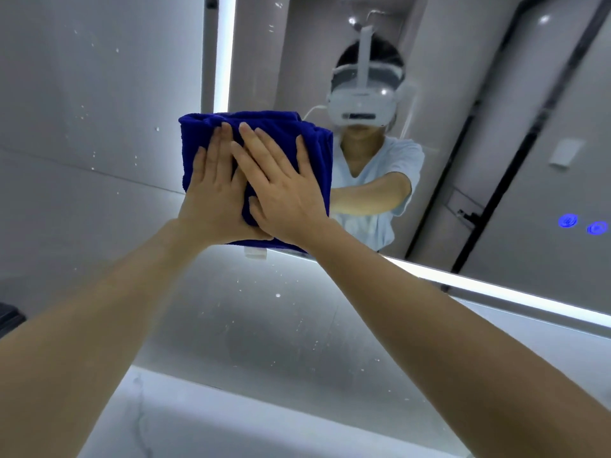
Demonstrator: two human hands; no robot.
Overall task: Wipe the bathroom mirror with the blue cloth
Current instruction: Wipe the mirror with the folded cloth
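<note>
A folded blue cloth [317,153] lies flat against the lower left corner of the bathroom mirror [463,94]. My left hand [213,190] and my right hand [281,183] both press on it with flat, spread fingers, the right partly overlapping the left. A white label [255,252] hangs from the cloth's bottom edge. The mirror reflects a person in a light top wearing a white headset, with one arm reaching toward the cloth. Small water spots dot the glass near its top.
Lit strips [224,51] run along the mirror's left and bottom edges. Grey wall tiles [82,110] speckled with white spots lie left of and below the mirror. Two blue touch lights [582,224] glow at the mirror's right. A pale ledge [198,421] sits at the bottom.
</note>
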